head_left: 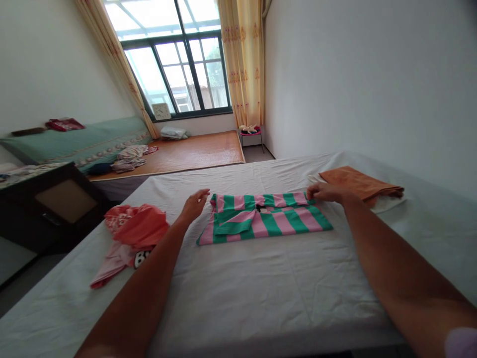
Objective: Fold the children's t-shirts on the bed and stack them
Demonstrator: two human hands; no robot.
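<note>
- Pink-and-green striped fabric garment [276,223], partly folded, lay on a white cloth sheet [261,293] in front of the person, its long axis running left to right across the body.
- Its far edge spanned the gap between the two hands, so each far corner had one hand near it; the right hand was the nearer, in apparent contact.
- The right hand [321,192] had its fingertips drawn together and seemed to pinch the garment's far right corner.
- The left hand [197,203] was loosely bent, fingers a little apart, just beside the far left corner; the garment lay to its right, and no cloth showed in its grasp.
- On the garment's left part, a striped flap lay folded over, with a small black patch near the middle of the far band.
- A crumpled coral-red and pink cloth heap [139,226] lay beyond the left forearm, and a folded orange-brown cloth [359,181] lay beside the right wrist; whether they touched could not be told.
</note>
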